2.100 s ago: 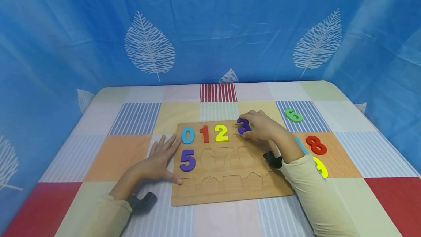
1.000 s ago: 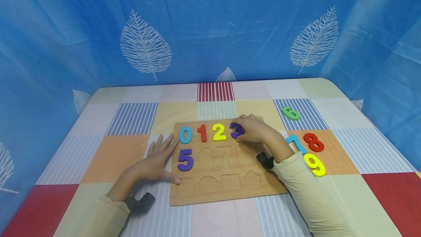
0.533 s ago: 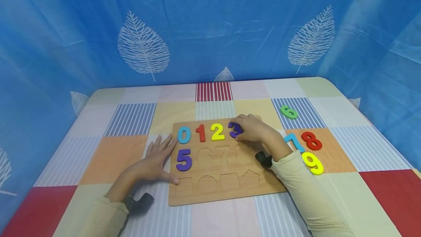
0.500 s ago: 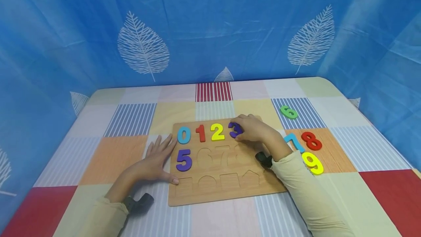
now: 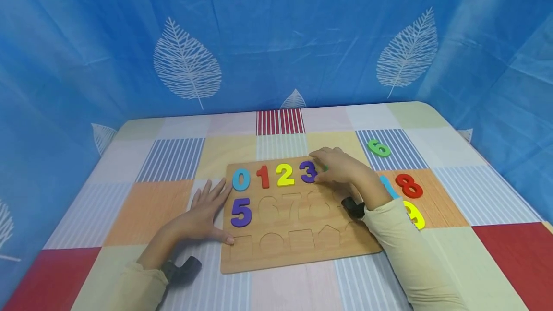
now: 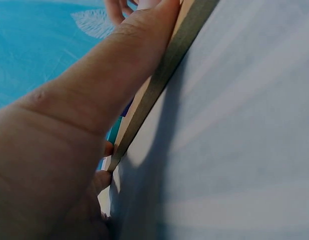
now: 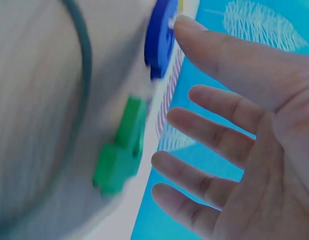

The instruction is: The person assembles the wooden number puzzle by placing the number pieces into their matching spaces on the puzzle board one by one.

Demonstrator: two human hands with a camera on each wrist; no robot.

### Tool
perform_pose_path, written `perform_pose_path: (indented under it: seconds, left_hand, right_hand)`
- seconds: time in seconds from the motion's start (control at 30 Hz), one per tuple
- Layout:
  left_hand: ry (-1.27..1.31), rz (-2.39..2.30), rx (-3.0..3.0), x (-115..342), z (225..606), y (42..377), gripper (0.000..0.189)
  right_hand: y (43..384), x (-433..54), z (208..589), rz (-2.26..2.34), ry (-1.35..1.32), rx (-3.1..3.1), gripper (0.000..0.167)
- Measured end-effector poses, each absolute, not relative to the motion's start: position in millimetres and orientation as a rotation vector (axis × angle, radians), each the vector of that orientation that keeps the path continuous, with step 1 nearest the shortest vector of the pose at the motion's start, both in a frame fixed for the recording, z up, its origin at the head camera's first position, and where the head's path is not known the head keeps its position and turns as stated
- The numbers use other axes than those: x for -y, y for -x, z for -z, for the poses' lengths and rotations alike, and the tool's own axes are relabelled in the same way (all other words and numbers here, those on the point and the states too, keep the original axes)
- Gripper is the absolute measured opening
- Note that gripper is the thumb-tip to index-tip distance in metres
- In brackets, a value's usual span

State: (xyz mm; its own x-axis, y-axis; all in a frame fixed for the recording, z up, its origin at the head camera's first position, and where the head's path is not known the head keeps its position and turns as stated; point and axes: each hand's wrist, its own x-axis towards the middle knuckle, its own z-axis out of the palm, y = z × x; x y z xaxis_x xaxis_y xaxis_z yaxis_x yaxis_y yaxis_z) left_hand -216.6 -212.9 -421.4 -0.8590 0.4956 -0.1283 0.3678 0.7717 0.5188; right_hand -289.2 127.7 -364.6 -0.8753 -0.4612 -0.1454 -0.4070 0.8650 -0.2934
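A wooden number board [image 5: 276,227] lies on the table. A light blue 0 [image 5: 235,180], red 1 [image 5: 264,179], yellow 2 [image 5: 285,184] and purple 3 [image 5: 310,172] line its top row, with a purple 5 [image 5: 242,201] below the 0. My left hand [image 5: 200,217] rests at the board's left edge, fingers spread and thumb on the lower corner. Right beside the 3 is my right hand [image 5: 341,167], fingers spread, thumb tip right at the 3 in the right wrist view. A green piece [image 7: 119,150] sits near that hand, mostly hidden by it in the head view.
Right of the board lie a green 6 [image 5: 379,148], a red 8 [image 5: 409,186], a light blue 7 [image 5: 389,186] and a yellow 9 [image 5: 416,217]; the right arm partly covers the last two. A blue leaf-printed curtain [image 5: 276,37] hangs behind the patchwork tablecloth [image 5: 294,284].
The purple 3 was carried left into the top row beside the 2. My right hand has now let go of it and moved slightly right. The left hand has stayed at the board.
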Motion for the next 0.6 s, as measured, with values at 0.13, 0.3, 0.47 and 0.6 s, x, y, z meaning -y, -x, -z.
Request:
perform_pose_path:
  seconds: [0.13,0.3,0.47,0.6]
  left_hand:
    - [-0.675,-0.722,-2.713,212.0,421.1,216.1,0.121]
    - [-0.673,-0.722,-2.711,212.7,420.6,215.6,0.121]
    - [-0.680,-0.719,-2.716,213.7,421.1,215.4,0.121]
    - [-0.686,-0.719,-2.719,213.8,422.2,215.6,0.121]
  right_hand:
    - [291.2,-144.0,359.6,0.468,0.604,-2.842,0.061]
    - [296.1,-173.7,357.1,0.577,0.484,-2.839,0.062]
    - [302.8,-213.6,358.8,0.631,0.339,-2.846,0.062]
    - [305.8,-242.6,364.0,0.561,0.167,-2.875,0.062]
